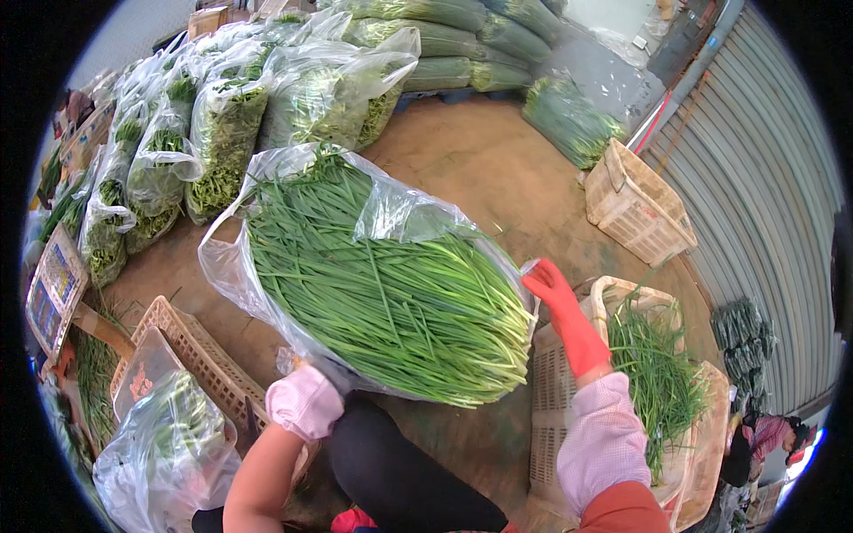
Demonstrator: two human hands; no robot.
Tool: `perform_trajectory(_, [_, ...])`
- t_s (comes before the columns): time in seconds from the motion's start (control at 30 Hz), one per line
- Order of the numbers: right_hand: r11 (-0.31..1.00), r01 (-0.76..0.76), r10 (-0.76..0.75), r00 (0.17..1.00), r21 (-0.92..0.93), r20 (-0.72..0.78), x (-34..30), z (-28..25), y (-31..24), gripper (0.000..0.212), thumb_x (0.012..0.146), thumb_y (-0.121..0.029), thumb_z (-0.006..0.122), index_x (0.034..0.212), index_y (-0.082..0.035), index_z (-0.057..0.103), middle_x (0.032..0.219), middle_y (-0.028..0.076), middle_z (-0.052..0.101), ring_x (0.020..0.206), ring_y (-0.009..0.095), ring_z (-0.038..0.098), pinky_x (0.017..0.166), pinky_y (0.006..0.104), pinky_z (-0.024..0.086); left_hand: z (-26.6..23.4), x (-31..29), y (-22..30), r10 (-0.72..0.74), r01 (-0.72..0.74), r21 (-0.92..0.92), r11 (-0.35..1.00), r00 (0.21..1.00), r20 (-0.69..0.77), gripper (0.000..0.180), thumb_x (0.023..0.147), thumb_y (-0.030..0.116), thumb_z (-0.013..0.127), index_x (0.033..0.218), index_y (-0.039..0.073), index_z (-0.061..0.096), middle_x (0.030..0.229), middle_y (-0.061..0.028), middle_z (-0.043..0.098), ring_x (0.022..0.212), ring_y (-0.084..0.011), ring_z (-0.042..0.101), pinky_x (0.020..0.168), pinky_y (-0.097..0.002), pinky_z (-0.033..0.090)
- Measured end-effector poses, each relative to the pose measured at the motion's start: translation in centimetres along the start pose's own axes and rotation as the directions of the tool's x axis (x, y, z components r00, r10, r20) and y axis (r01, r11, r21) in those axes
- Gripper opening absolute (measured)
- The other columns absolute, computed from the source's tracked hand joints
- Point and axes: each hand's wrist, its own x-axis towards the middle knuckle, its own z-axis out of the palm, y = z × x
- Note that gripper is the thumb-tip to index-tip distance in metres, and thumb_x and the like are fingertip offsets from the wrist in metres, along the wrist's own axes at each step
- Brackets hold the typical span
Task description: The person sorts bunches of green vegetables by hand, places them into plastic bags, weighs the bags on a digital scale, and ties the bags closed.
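Observation:
A large clear plastic bag (pixel 227 258), open along the top, lies across the middle, filled with a thick heap of chives (pixel 391 284). Their pale stem ends point to the lower right. In a red rubber glove, my right hand (pixel 551 286) is closed on the bag's rim at its right end. My left hand (pixel 334 373) is at the bag's near edge, under a pink cuff; its fingers are hidden by the bag. A loose flap of plastic (pixel 404 211) covers part of the leaves.
A crate (pixel 613 289) with loose chives stands at my right, another crate (pixel 635 200) beyond it. On the left are a tan crate (pixel 200 342) and a bagged bundle (pixel 169 444). Several filled vegetable bags (pixel 227 133) stand at the back left; stacked bundles (pixel 435 40) lie behind.

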Motion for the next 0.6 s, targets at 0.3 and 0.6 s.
perform_trajectory(0.3, [0.12,0.596,-0.68,0.632,-0.794,0.372,8.6,10.8,-7.3,0.054,0.073,-0.05,0.066,0.097,-0.002,0.065,0.093,0.018,0.065,0.087,0.037,0.06,0.074,0.0389,0.047,-1.0,1.9,-13.9,-0.618,-0.07,-0.912,0.404,0.715,-0.328,0.046,0.08,0.032,0.062,0.119,0.011,0.05,0.103,-0.0085,0.057,0.076,-0.019,0.056,0.066,-0.0306,0.047])
perform_trajectory(0.6, [0.934,0.027,0.07,0.964,-0.357,0.255,13.0,12.4,-5.5,0.046,0.084,-0.037,0.064,0.115,-0.004,0.058,0.1,0.01,0.065,0.086,0.019,0.06,0.077,0.0338,0.047,-7.5,9.2,-17.1,-0.622,0.01,-0.736,0.677,0.542,-0.565,0.052,0.09,0.028,0.053,0.13,-0.001,0.037,0.122,-0.0229,0.05,0.105,-0.0315,0.053,0.087,-0.0328,0.043])
